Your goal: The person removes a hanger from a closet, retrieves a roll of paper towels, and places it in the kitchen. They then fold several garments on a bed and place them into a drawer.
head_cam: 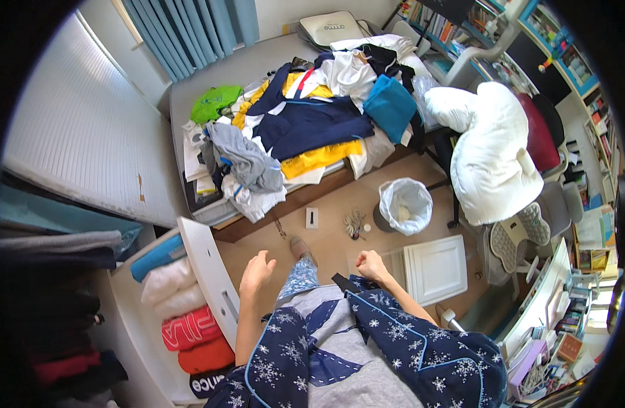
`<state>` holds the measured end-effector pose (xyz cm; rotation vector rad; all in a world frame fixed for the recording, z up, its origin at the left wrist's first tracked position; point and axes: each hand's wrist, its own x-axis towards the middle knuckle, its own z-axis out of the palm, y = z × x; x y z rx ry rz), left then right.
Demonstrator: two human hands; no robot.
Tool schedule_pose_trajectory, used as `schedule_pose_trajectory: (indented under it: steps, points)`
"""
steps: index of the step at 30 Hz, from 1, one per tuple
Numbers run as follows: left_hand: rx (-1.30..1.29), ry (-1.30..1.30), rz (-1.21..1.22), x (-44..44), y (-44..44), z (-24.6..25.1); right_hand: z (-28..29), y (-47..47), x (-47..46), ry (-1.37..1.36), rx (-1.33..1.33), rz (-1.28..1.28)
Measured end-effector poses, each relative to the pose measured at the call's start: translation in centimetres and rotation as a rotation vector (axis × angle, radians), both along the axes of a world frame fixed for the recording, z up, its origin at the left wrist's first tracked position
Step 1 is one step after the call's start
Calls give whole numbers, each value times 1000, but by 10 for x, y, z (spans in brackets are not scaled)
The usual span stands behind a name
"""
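Note:
My left hand (256,273) is raised over the floor beside the open white drawer (205,270), fingers loosely spread and holding nothing. Fingers curled, my right hand (371,266) hovers near the navy snowflake-print garment (389,316) that I wear; whether something small is inside it I cannot tell. Folded clothes fill one side of the drawer, among them a red Fila top (191,329) and a blue one (157,259). Ahead, the bed (205,76) bears a heap of clothing: a navy garment (312,125), a grey one (246,155), a teal folded cloth (390,108) and a green bag (215,103).
A lined waste bin (405,206) stands by the bed. On the floor lie a white panel (436,270), a cord bundle (354,224) and a small white box (312,218). To the right, a white duvet (488,153) covers a chair. Dark clothes hang at the left.

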<state>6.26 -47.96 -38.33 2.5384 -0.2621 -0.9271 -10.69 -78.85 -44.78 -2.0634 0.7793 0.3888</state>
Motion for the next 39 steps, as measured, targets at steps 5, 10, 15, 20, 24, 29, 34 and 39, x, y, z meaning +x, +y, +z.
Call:
schedule_pose_trajectory:
  steps: [5,10,15,20,24,29,34,39]
  points:
    - [36,-71,-14,117,-17,-17,16,-35,119,-95,31,12]
    - [-12,-63,-133,197,-60,-26,9,-75,159,-109,-160,-98]
    - [-63,9,-144,244,-108,-49,-16,-141,194,-5,-21,-155]
    - [-33,153,-91,285,-136,-105,-63,-222,283,-51,45,-302]
    - [84,143,-69,311,-162,-148,-121,-290,375,-37,447,-717]
    - [147,95,-101,373,-228,-188,-188,-354,453,130,664,-1047]
    - [23,-142,36,426,-285,-242,-254,-379,505,56,676,-1085]
    - [40,-266,-29,452,-280,-318,-316,-389,538,-114,840,-1248]
